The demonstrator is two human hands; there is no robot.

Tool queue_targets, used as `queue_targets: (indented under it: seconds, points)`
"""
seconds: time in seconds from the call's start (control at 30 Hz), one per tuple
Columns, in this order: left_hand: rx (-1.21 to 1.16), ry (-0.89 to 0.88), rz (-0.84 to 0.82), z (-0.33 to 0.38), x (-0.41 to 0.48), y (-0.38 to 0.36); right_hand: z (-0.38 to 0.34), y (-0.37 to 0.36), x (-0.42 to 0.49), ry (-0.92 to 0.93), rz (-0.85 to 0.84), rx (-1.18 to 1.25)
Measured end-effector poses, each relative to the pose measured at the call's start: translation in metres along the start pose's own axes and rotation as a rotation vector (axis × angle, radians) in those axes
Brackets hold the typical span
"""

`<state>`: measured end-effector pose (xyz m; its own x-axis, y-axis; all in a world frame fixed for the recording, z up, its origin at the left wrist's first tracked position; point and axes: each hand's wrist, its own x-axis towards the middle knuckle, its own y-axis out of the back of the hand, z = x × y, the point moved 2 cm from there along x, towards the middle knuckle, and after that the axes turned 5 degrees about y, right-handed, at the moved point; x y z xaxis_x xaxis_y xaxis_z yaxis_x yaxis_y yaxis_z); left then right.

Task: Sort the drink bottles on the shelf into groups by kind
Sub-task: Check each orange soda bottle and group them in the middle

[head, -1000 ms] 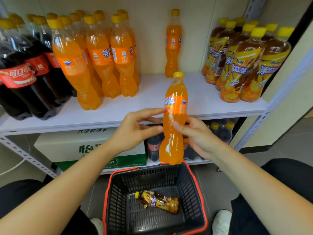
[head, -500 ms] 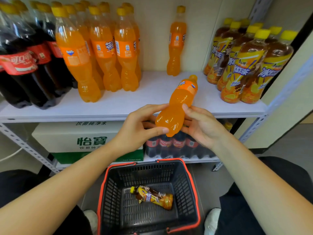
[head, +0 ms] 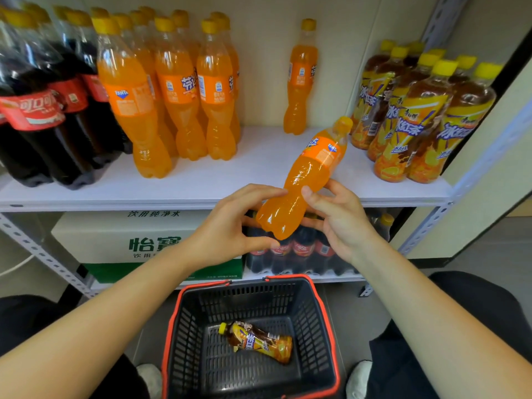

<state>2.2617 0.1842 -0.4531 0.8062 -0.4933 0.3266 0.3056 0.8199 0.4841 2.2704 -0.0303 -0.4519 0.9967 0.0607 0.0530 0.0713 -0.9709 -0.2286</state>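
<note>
Across the white shelf board (head: pixel 259 171), dark cola bottles (head: pixel 43 116), orange soda bottles (head: pixel 178 96) and yellow-capped iced-tea bottles (head: pixel 417 119) are stood in groups; below, a black plastic basket with red rim (head: pixel 247 300) is seen, a lone tea bottle (head: pixel 259 339) laid inside; a tilted orange plastic bottle (head: pixel 305 180) is gripped near its base by the left hand (head: pixel 230 226) and the right hand (head: pixel 339 223), just before the shelf edge.

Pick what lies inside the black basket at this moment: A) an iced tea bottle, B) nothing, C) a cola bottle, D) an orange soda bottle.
A: a single iced tea bottle with a yellow cap lies on its side on the floor of the basket, while the orange soda bottle is held above it by the left hand and the right hand.
</note>
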Motion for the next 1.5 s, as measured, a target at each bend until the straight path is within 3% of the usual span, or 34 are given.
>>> queue_targets:
  seconds: [0.43,0.6,0.67,0.87,0.97,1.33,1.43,1.5]
  points:
    - [0.173,-0.069,0.005,0.010,0.019,0.019,-0.017,-0.004,0.012,0.083,0.073,0.023]
    - [0.136,0.061,0.144,-0.006,0.039,0.030,-0.048,0.008,0.041,0.274,0.166,-0.097]
    - [0.225,0.138,0.186,-0.018,0.051,0.035,-0.059,0.015,0.057,0.357,0.215,-0.186]
    - [0.594,0.248,-0.018,-0.045,0.075,0.036,-0.060,0.041,0.111,0.444,0.342,-0.486]
    - [0.681,0.281,-0.034,-0.050,0.076,0.034,-0.052,0.054,0.136,0.465,0.391,-0.582]
    - [0.642,0.248,0.013,-0.056,0.076,0.037,-0.037,0.069,0.249,0.476,0.557,-0.767]
    - [0.492,0.209,0.059,-0.058,0.078,0.043,-0.034,0.068,0.268,0.465,0.583,-0.823]
    - [0.322,0.180,0.202,-0.060,0.079,0.047,-0.033,0.067,0.275,0.474,0.592,-0.811]
